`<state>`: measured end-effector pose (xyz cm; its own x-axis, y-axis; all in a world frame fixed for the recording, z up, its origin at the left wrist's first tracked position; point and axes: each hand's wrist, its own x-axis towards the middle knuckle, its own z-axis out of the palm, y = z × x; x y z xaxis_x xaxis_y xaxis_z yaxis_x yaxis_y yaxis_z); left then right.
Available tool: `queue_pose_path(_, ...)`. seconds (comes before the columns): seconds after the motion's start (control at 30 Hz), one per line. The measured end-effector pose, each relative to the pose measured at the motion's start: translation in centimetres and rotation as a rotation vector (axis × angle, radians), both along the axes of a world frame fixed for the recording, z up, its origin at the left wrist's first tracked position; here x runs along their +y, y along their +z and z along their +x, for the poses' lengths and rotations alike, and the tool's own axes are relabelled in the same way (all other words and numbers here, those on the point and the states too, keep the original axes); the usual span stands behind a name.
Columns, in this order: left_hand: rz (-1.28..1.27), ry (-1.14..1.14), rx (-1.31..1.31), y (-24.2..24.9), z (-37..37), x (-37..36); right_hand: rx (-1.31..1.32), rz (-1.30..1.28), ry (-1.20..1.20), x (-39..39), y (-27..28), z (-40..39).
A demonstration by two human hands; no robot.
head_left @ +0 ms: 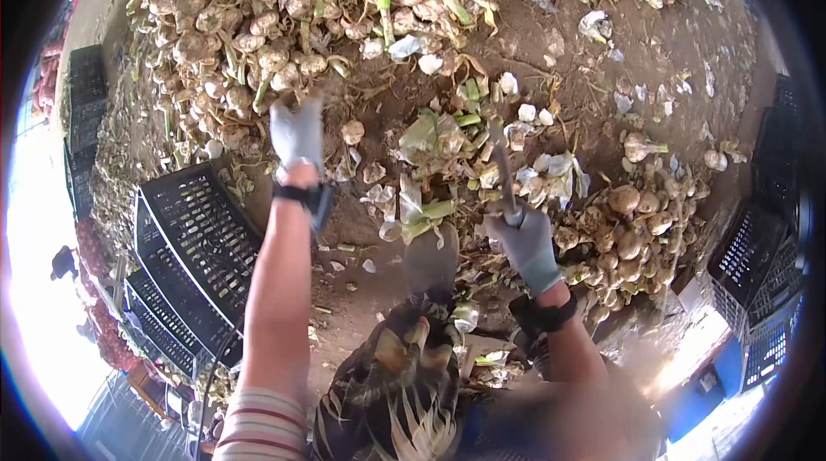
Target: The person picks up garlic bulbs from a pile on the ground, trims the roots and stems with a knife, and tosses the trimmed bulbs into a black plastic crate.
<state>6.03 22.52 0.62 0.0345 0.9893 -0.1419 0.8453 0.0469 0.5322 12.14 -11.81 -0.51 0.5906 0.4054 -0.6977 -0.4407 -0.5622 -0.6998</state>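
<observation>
My left hand (297,132), in a pale grey glove, reaches out to the near edge of a big heap of garlic bulbs (267,56). Its fingers are smeared by motion. A single garlic bulb (352,131) lies on the soil just right of it. In my gloved right hand (527,244) is a knife (504,170), its dark blade pointing away from me. Around the blade lie cut green stalks (434,211) and white peeled skins (559,173). A smaller pile of trimmed garlic bulbs (632,233) sits beside my right hand.
Black plastic crates (202,237) lean in a stack left of my arm, and more crates (748,259) stand at the far right. Red net sacks (103,315) line the left edge. My shoe (432,259) rests on the littered soil between my hands.
</observation>
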Motion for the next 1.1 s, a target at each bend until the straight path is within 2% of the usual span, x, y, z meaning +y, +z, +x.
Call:
queue_pose_path(0.07,0.322,-0.175,0.385,-10.1,-5.2,6.9,0.075,0.058,-0.071,1.8,0.9,0.7)
queue_pose_path(0.1,0.321,-0.173,0.384,-9.7,-5.2,7.1,0.042,0.051,-0.02,2.2,0.5,0.7)
queue_pose_path(0.17,0.025,-0.396,0.354,-6.4,-4.4,7.0,-0.031,0.084,0.029,3.3,0.9,1.0)
queue_pose_path(0.2,-0.146,-0.396,0.229,-3.9,-3.9,5.8,-0.034,0.085,0.025,3.9,1.4,1.2)
queue_pose_path(0.27,-0.251,-0.293,-0.113,0.3,-3.7,0.9,-0.044,0.106,0.005,5.1,2.2,1.9)
queue_pose_path(0.33,-0.369,-0.513,-0.066,1.7,-5.8,-2.7,0.042,0.186,-0.057,6.3,2.3,2.4)
queue_pose_path(0.4,-0.227,-0.851,-0.15,2.5,-7.0,-6.8,0.23,0.353,-0.214,8.2,3.7,2.6)
queue_pose_path(0.47,-0.434,-0.901,-0.172,2.8,-7.6,-10.3,0.272,0.425,-0.23,8.7,3.1,2.1)
queue_pose_path(0.53,-0.608,-0.719,-0.506,3.8,-6.4,-12.9,0.114,0.407,-0.1,9.4,3.5,1.3)
queue_pose_path(0.57,-0.979,-0.535,-0.752,4.1,-6.1,-12.7,0.117,0.399,-0.07,9.7,4.6,1.4)
queue_pose_path(0.6,-0.977,-0.535,-0.756,4.3,-6.0,-12.7,0.114,0.399,-0.068,9.6,5.0,1.2)
queue_pose_path(0.67,-1.005,-0.385,-0.857,4.7,-5.8,-12.6,-0.266,0.43,0.153,9.3,5.7,1.0)
queue_pose_path(0.73,-1.015,-0.421,-0.84,4.9,-6.0,-12.0,-0.187,0.477,0.11,8.6,6.3,1.5)
queue_pose_path(0.8,-1.084,-0.429,-0.936,4.6,-6.3,-11.7,-0.243,0.178,0.28,7.4,6.9,2.7)
queue_pose_path(0.83,-1.116,-0.418,-0.967,4.6,-6.4,-11.6,-0.532,0.143,0.407,7.1,7.1,2.9)
queue_pose_path(0.87,-1.1,-0.449,-0.904,5.2,-6.3,-11.3,-0.534,0.137,0.405,6.9,7.5,3.3)
queue_pose_path(0.9,-1.023,-0.608,-0.818,2.6,-8.5,-10.7,-0.72,0.114,0.575,6.8,8.1,3.6)
queue_pose_path(0.93,-0.941,-0.76,-0.727,2.2,-8.9,-10.3,-0.903,0.089,0.747,6.8,8.6,3.9)
queue_pose_path(0.97,-1.1,-0.441,-0.957,2.3,-9.8,-10.9,-0.941,0.131,0.761,6.9,8.7,3.9)
queue_pose_path(1.0,-1.101,-0.441,-0.956,2.0,-10.1,-11.0,-0.94,0.131,0.76,7.0,8.9,4.1)
queue_pose_path(1.07,-1.026,-0.509,-0.871,3.1,-8.3,-10.4,-0.963,0.126,0.86,7.0,9.3,4.3)
queue_pose_path(1.1,-0.824,-0.762,-0.68,1.8,-8.5,-9.6,-0.961,0.126,0.859,7.0,9.4,4.4)
